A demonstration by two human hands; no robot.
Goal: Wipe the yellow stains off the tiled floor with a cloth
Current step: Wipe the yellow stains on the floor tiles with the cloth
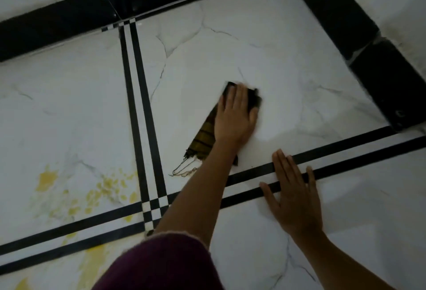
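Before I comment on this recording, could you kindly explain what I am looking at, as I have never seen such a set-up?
There is no machine here. A person wears a single wide camera on the head, so you look down along their own arms.

The surface is a white marbled tiled floor with black inlay strips and a black skirting at the wall.

The left hand, on the arm with the maroon sleeve, presses flat on a dark striped cloth with loose threads. It has no curled grip on it.

The right hand lies flat on the floor across the strips, seemingly for support.

The yellow stains are on the tiles to the left, apart from the cloth and not yet wiped.
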